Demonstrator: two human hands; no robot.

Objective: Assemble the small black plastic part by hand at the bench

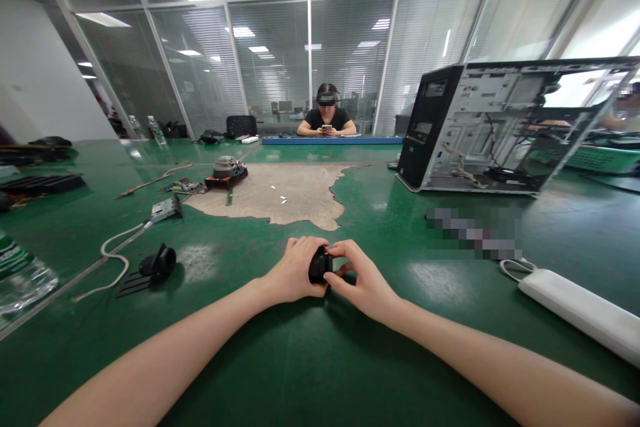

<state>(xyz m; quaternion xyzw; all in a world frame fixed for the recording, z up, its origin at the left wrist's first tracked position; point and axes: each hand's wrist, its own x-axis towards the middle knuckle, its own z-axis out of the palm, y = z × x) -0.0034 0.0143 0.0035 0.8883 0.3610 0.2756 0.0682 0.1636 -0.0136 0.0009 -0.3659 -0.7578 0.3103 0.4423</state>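
Both my hands meet around a small black plastic part (319, 265) just above the green table (300, 360). My left hand (295, 268) wraps it from the left, fingers over the top and thumb below. From the right, my right hand (357, 277) pinches its edge between thumb and fingertips. Much of the part is covered by my fingers, so its exact kind does not show. Another black piece, a round body with flat prongs (153, 265), lies to the left of my hands.
An opened computer case (450, 133) stands at right, near a white power strip (575, 303). At left are a plastic bottle (23, 273), a metal bracket with cable (164, 209) and a cooler (227, 172). Across the table a person (327, 117) holds a phone.
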